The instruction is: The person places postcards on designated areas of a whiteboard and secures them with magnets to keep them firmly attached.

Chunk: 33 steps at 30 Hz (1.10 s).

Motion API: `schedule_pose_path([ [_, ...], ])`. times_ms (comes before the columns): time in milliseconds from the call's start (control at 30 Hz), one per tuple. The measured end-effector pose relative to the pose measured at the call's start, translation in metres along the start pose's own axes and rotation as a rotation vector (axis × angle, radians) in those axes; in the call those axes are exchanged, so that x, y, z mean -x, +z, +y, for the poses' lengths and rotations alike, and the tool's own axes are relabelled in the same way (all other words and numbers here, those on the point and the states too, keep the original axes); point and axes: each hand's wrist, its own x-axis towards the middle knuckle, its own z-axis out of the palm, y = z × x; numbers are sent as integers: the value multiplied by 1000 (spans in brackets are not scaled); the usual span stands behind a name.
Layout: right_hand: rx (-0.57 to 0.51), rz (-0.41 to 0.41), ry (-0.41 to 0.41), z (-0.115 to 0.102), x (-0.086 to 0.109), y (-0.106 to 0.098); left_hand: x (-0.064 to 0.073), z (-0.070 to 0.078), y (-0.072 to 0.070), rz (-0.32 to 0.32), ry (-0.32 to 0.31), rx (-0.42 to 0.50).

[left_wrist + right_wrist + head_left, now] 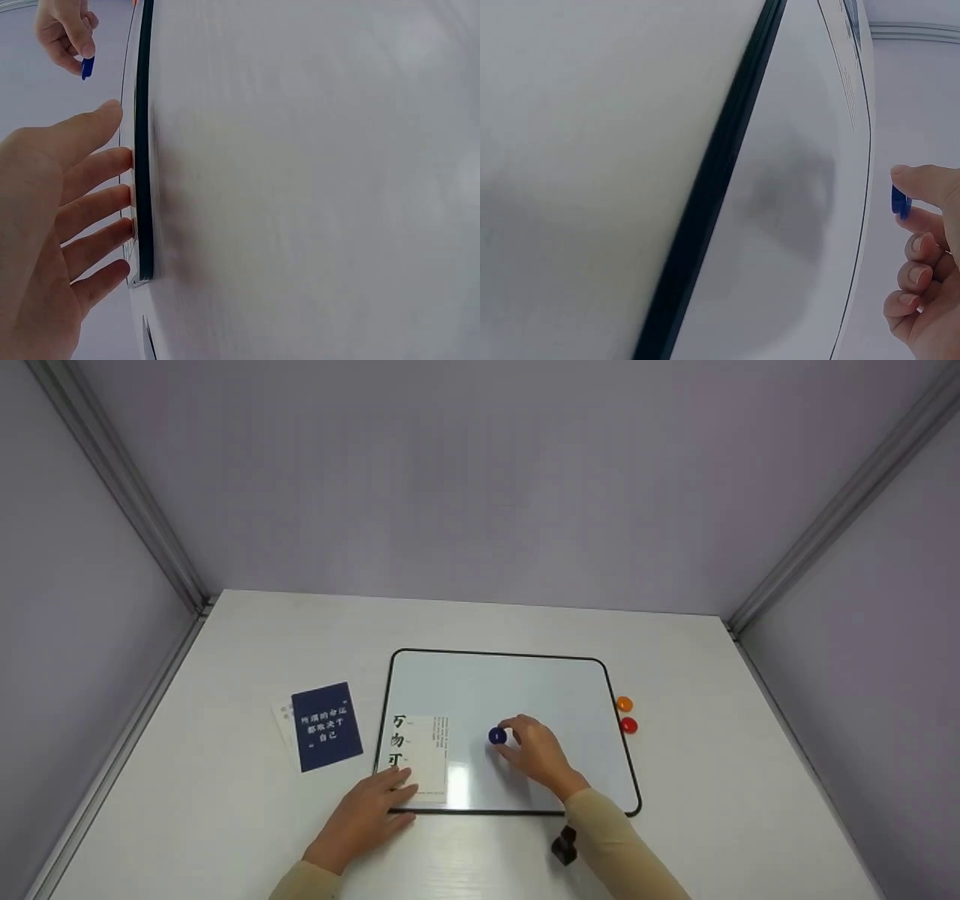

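My right hand (536, 750) pinches a round blue magnet (497, 735) between thumb and forefinger, over the middle of a whiteboard (517, 690) with a black rim. In the right wrist view the blue magnet (901, 202) appears edge-on, held off the board, with the other fingers curled below. A pale card (427, 757) with large black characters lies on the board's left side. Across its lower left corner rests my left hand (373, 804), fingers spread and fairly straight. The left wrist view shows that hand's fingertips (116, 196) along the board's dark edge (144, 142).
Left of the board, a dark blue card (328, 727) with white characters overlaps a pale card (283, 720). An orange magnet (625, 704) and a red magnet (629, 725) sit by the board's right edge. Small black objects (564, 847) lie near the right forearm.
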Motion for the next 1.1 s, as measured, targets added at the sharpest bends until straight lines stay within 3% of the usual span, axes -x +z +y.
schedule_pose_path([
  [367,45,-84,52,-19,-6,11,-1,1,-1,-13,-18,20],
  [800,100,-145,28,-38,-13,24,-3,1,2,3,-22,23],
  [1100,144,-145,-24,-51,-20,27,-3,1,2,-3,-28,-4],
])
